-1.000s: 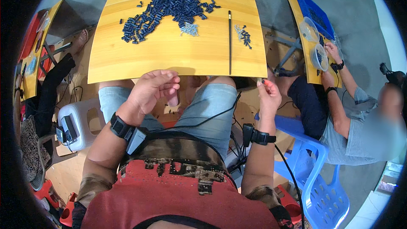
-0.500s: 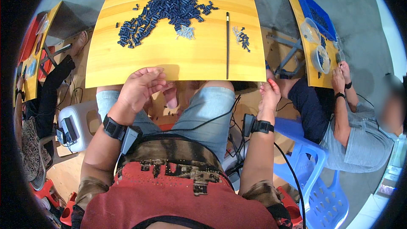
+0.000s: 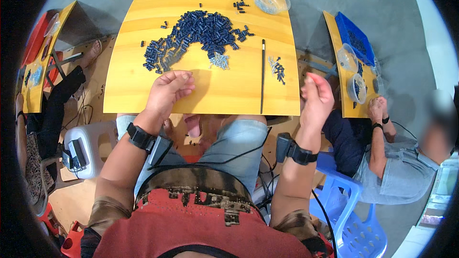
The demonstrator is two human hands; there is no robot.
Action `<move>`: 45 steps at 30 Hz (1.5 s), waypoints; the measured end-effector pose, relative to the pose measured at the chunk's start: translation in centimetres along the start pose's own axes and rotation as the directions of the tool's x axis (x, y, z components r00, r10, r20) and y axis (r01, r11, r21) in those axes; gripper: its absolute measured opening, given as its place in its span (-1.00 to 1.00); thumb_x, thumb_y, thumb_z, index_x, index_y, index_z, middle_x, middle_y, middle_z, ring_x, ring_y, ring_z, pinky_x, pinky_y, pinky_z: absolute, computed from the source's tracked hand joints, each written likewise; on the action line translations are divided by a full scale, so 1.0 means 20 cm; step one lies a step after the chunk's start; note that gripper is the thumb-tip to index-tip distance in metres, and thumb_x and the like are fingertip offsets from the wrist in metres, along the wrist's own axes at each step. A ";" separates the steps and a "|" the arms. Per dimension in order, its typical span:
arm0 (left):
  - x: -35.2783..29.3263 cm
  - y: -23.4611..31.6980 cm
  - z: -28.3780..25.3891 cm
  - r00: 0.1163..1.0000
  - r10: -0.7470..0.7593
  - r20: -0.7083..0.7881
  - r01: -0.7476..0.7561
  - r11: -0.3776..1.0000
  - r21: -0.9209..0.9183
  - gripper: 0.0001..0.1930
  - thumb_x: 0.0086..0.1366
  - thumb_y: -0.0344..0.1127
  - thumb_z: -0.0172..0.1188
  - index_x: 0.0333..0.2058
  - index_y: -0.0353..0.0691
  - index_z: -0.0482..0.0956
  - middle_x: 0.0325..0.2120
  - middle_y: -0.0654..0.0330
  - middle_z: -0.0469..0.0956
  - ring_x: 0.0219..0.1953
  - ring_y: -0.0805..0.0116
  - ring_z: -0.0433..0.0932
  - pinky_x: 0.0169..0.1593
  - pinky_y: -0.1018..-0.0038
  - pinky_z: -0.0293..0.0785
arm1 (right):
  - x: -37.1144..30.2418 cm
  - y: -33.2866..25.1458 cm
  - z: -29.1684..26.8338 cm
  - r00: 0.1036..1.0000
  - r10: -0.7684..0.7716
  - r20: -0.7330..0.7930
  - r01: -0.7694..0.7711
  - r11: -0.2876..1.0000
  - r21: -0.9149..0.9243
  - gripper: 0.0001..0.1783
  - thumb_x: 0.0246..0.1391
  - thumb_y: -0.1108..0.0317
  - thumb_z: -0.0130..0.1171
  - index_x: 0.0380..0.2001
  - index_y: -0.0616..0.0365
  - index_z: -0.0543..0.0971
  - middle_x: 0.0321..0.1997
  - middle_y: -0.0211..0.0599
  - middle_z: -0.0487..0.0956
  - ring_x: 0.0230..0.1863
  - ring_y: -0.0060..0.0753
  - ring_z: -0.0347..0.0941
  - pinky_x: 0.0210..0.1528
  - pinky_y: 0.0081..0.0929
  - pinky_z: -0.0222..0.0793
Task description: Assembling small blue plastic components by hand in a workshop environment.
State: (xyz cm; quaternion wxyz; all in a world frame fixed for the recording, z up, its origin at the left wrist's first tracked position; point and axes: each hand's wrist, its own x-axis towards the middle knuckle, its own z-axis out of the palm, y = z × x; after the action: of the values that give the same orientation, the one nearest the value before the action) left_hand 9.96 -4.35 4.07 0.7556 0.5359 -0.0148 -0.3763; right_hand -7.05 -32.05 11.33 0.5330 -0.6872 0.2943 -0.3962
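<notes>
My left hand is over the near edge of the yellow table, thumb and fingertips pinched together; whatever is between them is too small to make out. Beyond it spreads a heap of small dark cylindrical pieces, with a little pile of silver screws at its near side. Just off the table's right edge, my right hand is raised with curled fingers, its fingertips looking reddish; I cannot make out anything in them. Nearest to it lie a small group of dark pieces with silver screws and a slim black rod.
A clear round tub stands at the table's far right, near scattered dark pieces. To the right, another person sits at a second table with a blue tray and clear tubs. A blue plastic chair stands lower right.
My left hand has moved forward over the table. The right hand has risen beside the table's right edge. The whole view has shifted, showing more of the table's far end.
</notes>
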 end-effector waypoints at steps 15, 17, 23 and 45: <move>0.04 -0.01 -0.12 0.980 -0.011 0.200 0.054 0.976 -0.211 -0.86 0.28 -0.46 0.01 -0.21 -0.32 0.46 -0.33 0.14 0.52 -0.30 0.37 0.54 -0.20 0.51 0.49 | 0.53 0.22 0.64 0.857 -0.052 0.513 0.444 0.579 -0.683 -0.85 -0.16 0.38 0.18 -0.47 0.20 0.58 -0.38 -0.09 0.53 -0.32 -0.08 0.48 -0.25 -0.29 0.39; 0.05 -0.01 -0.12 0.974 -0.034 0.225 0.087 0.970 -0.228 -0.86 0.28 -0.46 0.00 -0.21 -0.31 0.46 -0.32 0.14 0.52 -0.29 0.36 0.54 -0.21 0.52 0.49 | 0.58 0.27 0.66 0.860 -0.019 0.511 0.427 0.576 -0.697 -0.85 -0.16 0.39 0.17 -0.45 0.19 0.58 -0.34 -0.09 0.53 -0.28 -0.05 0.47 -0.21 -0.26 0.39; 0.07 0.00 -0.15 0.960 -0.030 0.277 0.110 0.954 -0.278 -0.86 0.28 -0.45 0.00 -0.20 -0.30 0.47 -0.33 0.14 0.53 -0.30 0.38 0.54 -0.22 0.53 0.48 | 0.63 0.35 0.76 0.835 0.013 0.550 0.460 0.533 -0.710 -0.83 -0.15 0.41 0.14 -0.40 0.18 0.58 -0.30 -0.07 0.53 -0.24 -0.05 0.46 -0.17 -0.26 0.39; 0.02 -0.01 -0.06 0.974 0.034 0.223 -0.024 0.999 -0.046 -0.84 0.26 -0.44 0.05 -0.19 -0.31 0.46 -0.32 0.22 0.50 -0.29 0.49 0.51 -0.17 0.57 0.46 | -0.22 0.07 0.72 0.761 0.150 0.631 -0.008 0.975 -0.222 -0.85 -0.15 0.52 0.21 -0.41 0.23 0.51 -0.57 -0.31 0.53 -0.54 -0.63 0.44 -0.50 -0.63 0.37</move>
State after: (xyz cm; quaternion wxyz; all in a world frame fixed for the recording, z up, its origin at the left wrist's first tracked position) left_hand 10.57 -3.71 3.20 0.7661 0.4732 -0.0996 -0.4234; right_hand 3.06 -21.65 7.35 0.5437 -0.8196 0.1617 -0.0808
